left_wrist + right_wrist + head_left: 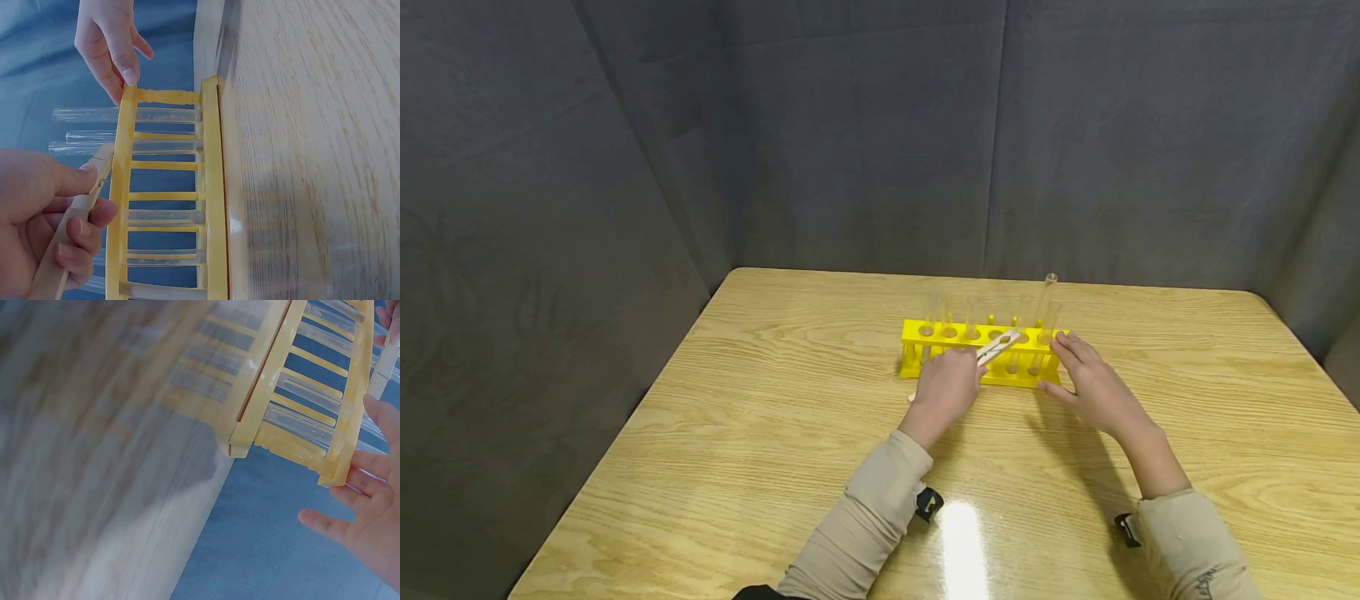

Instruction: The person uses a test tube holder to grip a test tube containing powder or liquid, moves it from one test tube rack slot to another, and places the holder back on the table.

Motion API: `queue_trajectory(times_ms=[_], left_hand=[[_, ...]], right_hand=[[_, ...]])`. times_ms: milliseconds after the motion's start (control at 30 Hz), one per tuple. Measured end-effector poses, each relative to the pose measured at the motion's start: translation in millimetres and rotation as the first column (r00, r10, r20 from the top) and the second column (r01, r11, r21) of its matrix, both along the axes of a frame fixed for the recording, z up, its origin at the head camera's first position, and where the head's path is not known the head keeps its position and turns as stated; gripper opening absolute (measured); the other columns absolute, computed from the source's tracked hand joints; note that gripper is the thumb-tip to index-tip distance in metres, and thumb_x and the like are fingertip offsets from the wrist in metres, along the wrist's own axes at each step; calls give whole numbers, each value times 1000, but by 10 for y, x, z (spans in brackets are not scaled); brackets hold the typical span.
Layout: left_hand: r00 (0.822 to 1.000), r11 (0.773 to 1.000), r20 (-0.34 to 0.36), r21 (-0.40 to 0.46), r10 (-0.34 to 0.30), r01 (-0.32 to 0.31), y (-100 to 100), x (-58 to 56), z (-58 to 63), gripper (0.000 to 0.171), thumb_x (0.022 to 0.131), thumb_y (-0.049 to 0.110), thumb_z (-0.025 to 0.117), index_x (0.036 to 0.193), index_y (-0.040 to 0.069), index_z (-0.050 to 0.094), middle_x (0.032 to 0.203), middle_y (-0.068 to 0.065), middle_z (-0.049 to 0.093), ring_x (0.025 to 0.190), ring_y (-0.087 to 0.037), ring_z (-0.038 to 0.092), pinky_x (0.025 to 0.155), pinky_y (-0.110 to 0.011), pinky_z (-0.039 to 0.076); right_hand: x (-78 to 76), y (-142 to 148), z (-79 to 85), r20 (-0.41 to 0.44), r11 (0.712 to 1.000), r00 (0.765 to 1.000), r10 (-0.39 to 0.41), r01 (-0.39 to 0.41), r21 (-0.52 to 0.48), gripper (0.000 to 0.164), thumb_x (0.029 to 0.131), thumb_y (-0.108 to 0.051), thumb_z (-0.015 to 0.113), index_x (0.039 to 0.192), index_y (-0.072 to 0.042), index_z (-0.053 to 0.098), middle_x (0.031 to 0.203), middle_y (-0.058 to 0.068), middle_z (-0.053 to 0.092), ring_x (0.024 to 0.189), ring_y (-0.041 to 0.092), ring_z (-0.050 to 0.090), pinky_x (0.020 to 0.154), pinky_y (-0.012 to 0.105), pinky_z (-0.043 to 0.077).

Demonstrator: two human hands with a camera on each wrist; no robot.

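A yellow test tube rack (943, 340) stands on the table with several clear glass test tubes (165, 147) upright in its holes. My left hand (950, 385) grips a wooden test tube clamp (998, 347), fingers curled round its handle. The clamp's tip lies at the rack's top bar, close to a test tube right of the middle; whether it touches that tube I cannot tell. At the rack's right end, my right hand (1093, 387) touches the top bar with its fingertips (359, 459), fingers fairly straight and thumb apart.
The wood-grain table (737, 433) reaches its back edge a little behind the rack. Dark grey curtains (865, 150) hang behind and to the left. One tube (1050, 287) at the rack's right end rises higher than the others.
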State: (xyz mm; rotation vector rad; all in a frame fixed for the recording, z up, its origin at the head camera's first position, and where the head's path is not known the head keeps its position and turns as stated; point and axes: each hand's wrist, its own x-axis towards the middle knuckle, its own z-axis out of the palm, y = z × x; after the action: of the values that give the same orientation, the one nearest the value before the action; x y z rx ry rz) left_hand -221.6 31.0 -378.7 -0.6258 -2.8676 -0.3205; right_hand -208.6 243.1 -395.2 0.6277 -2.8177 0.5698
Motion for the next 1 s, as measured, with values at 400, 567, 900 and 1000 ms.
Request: queue_trajectory(times_ms=[400, 567, 900, 1000], left_hand=[[1000, 1000, 12, 2, 7, -7, 12, -21, 6, 23, 89, 30, 55, 84, 9, 62, 59, 3, 47, 44, -9, 42, 38, -21, 33], [1000, 1000, 1, -4, 6, -6, 10, -19, 10, 23, 88, 30, 56, 84, 9, 63, 60, 3, 49, 44, -9, 42, 39, -20, 33], [999, 999, -34, -34, -3, 2, 10, -32, 24, 23, 87, 31, 57, 86, 9, 64, 62, 3, 52, 46, -8, 43, 41, -20, 35], [999, 999, -40, -51, 2, -4, 14, -43, 42, 22, 88, 31, 56, 87, 10, 64, 63, 3, 52, 46, -8, 43, 42, -21, 35]], right_hand=[[9, 1, -6, -11, 1000, 1000, 1, -1, 5, 65, 81, -18, 67, 127, 15, 35, 132, 31, 30, 125, 43, 23, 93, 55, 27], [20, 1, -10, -8, 1000, 1000, 2, -2, 1, 65, 80, -18, 67, 127, 16, 35, 132, 31, 30, 124, 43, 23, 93, 55, 27], [11, 2, -6, -7, 1000, 1000, 1, -1, 1, 65, 80, -18, 67, 127, 15, 35, 132, 31, 30, 125, 43, 23, 93, 55, 26], [1, 4, -2, -8, 1000, 1000, 3, -3, 1, 66, 80, -18, 67, 127, 15, 35, 132, 31, 30, 125, 43, 23, 93, 55, 27]])
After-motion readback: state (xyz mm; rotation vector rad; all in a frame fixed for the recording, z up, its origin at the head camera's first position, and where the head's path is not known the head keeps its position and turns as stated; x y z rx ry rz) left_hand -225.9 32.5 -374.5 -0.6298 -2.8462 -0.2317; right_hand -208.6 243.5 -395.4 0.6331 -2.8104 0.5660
